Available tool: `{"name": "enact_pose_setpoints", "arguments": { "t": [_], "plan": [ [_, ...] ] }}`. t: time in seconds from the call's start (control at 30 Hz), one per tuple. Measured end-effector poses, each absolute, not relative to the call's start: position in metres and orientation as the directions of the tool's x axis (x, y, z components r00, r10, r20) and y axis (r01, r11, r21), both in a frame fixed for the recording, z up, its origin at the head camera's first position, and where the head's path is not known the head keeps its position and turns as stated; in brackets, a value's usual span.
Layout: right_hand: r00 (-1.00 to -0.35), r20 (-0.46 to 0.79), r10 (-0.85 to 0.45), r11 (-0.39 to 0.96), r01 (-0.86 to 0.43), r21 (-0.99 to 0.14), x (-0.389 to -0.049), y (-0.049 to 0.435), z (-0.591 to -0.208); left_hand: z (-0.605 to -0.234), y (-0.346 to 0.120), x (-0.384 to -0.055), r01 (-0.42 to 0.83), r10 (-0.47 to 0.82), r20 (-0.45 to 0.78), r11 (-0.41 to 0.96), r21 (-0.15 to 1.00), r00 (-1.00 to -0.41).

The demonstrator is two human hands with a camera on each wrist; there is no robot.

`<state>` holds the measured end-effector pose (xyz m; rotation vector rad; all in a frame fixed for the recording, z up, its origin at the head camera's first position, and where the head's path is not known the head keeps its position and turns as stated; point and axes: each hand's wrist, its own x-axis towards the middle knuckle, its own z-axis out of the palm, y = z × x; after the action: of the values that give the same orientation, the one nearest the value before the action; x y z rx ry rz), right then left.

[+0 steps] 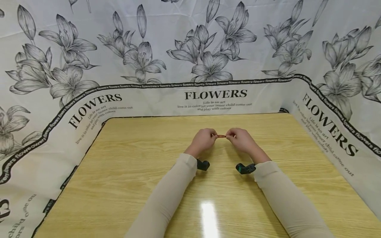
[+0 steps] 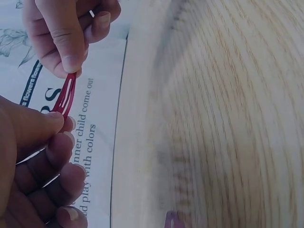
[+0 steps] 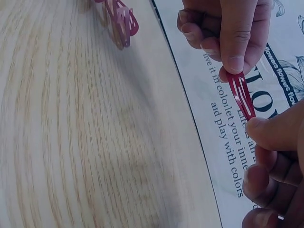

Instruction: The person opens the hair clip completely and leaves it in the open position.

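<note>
A red snap hair clip [image 2: 66,97] with a slotted middle is stretched between two hands above the table. The left hand [image 1: 204,140] pinches one end of it between thumb and fingertips. At the opposite end, the right hand [image 1: 240,140] grips the clip [image 3: 241,95] the same way. The clip's middle shows between the hands, while both tips are covered by fingers. In the right wrist view, several pink hair clips [image 3: 119,21] appear at the top edge over the wood. A small purplish-pink piece [image 2: 174,220] is cut off at the bottom of the left wrist view.
The wooden table [image 1: 134,165] ends at a white cloth wall [image 1: 160,99] printed with flowers and lettering. Cloth also rises along the left and right sides. Dark camera mounts [image 1: 245,168] jut inward from both wrists.
</note>
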<state>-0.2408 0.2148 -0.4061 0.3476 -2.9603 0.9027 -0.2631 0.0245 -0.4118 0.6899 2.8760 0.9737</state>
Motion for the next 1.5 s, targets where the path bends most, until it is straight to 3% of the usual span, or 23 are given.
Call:
{"name": "enact_pose_setpoints", "arguments": {
  "t": [0.63,1.07,1.5],
  "plan": [
    [-0.959,0.101,-0.265,0.752,-0.271,-0.601,-0.234,0.186,-0.401,-0.406,-0.016,-0.256,0.413,0.449,0.098,0.687,0.598,-0.888],
    [-0.947,0.120,-0.298,0.740,-0.308,-0.598,-0.229,0.174,-0.400,-0.410,-0.036,-0.247,0.457,0.465,0.159,0.649,0.609,-0.871],
    [-0.927,0.159,-0.339,0.691,-0.361,-0.627,-0.223,0.165,-0.402,-0.413,-0.051,-0.234,0.392,0.422,0.133,0.619,0.681,-0.897]
  ]
}}
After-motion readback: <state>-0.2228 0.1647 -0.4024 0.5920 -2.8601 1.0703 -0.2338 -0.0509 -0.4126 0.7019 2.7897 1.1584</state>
